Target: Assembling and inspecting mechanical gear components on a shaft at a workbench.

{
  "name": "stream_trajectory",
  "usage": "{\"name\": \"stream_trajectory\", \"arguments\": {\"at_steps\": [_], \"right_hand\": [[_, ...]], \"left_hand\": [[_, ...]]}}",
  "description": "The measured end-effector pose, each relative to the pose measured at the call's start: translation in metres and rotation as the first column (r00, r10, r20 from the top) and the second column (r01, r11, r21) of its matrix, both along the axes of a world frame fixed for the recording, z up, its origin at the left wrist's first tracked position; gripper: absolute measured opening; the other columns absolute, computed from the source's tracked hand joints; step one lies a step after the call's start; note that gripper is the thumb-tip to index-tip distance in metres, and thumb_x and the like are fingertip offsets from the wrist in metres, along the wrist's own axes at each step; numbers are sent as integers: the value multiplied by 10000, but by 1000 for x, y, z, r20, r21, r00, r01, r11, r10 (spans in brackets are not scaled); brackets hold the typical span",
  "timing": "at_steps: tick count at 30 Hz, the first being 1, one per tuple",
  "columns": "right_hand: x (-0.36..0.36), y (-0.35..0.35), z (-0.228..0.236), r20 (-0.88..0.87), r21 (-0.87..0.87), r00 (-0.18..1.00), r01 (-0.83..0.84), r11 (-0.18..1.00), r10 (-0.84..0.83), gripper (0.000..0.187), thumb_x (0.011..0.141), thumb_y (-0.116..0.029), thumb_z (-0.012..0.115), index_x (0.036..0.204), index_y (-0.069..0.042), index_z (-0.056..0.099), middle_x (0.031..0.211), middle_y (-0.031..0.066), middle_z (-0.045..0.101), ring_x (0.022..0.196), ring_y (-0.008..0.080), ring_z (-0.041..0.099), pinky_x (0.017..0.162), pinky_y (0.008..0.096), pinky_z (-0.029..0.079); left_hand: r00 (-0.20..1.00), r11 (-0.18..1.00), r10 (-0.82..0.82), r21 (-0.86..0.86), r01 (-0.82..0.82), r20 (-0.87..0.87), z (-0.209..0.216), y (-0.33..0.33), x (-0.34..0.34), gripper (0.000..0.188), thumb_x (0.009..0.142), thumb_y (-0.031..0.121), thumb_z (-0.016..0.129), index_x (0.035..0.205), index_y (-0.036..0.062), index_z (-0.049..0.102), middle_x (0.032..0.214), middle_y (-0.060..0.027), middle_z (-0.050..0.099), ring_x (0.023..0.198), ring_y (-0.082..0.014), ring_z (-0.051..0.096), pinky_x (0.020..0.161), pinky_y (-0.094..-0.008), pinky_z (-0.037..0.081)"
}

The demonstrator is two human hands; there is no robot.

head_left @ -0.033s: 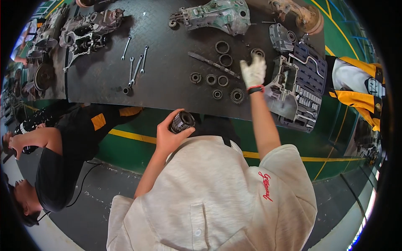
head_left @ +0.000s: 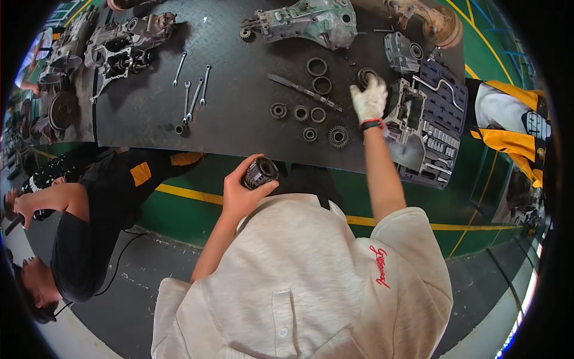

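In the head view, the clearest change is at the right hand (head_left: 369,100), gloved in white: it has shifted a little rightward, and the toothed gear (head_left: 365,75) beyond it now shows more of its face. That gear lies to the right of the splined shaft (head_left: 304,93). The thumb stands apart from the fingers, whose tips overlap the gear's near edge; whether they grip it or merely pass over it, I cannot tell.

The bare left hand (head_left: 238,192) is unchanged, thumb and fingers curled firmly around a gear cluster (head_left: 261,173), held on the person's side of the shaft, off the table's edge. So the work, as I judge it, rests on the right hand's reach while the left simply keeps its part.

Just beyond the shaft sit two toothed rings (head_left: 317,67); on its near side lie five smaller gears and rings (head_left: 301,113). Right of the shaft, past the glove, stands an open gearbox housing (head_left: 411,113), then the socket-set case (head_left: 435,107).
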State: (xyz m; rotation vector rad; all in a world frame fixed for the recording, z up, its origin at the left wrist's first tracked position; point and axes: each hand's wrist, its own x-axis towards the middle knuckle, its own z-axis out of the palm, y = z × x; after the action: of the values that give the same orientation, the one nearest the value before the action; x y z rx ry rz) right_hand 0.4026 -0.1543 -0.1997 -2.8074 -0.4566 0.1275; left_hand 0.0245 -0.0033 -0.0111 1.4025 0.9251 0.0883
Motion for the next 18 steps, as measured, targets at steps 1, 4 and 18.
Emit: {"name": "stream_trajectory", "arguments": {"at_steps": [1, 4, 18], "right_hand": [[21, -13, -6, 20, -47, 1000, 10, 999, -9, 789, 807, -409, 843, 1501, -177, 549, 1588, 202, 453, 1419, 435, 474, 1160, 504, 449], [54, -18, -3, -17, -201, 1000, -17, 979, 14, 783, 801, -413, 837, 1491, -166, 564, 1585, 201, 467, 1415, 425, 489, 1165, 506, 446], [-158, 145, -57, -339, -178, 508, -861, 476, 792, 268, 998, -158, 606, 1256, -140, 674, 1261, 123, 633, 1157, 309, 669, 964, 431, 579]], "left_hand": [[1000, 1000, -26, 14, 26, 2, 0, 1, 6, 647, 766, 46, 898, 1357, -39, 649, 1166, -73, 729, 1063, -133, 666, 986, -304, 532], [999, 998, -48, 32, 49, -24, 2, -2, 19, 649, 764, 42, 899, 1358, -39, 649, 1162, -73, 729, 1062, -132, 666, 983, -302, 532], [989, 989, 144, 19, -144, -7, 12, -23, 29, 671, 755, 117, 926, 1358, -13, 663, 1154, -72, 737, 1076, -133, 667, 1000, -313, 530]]}}
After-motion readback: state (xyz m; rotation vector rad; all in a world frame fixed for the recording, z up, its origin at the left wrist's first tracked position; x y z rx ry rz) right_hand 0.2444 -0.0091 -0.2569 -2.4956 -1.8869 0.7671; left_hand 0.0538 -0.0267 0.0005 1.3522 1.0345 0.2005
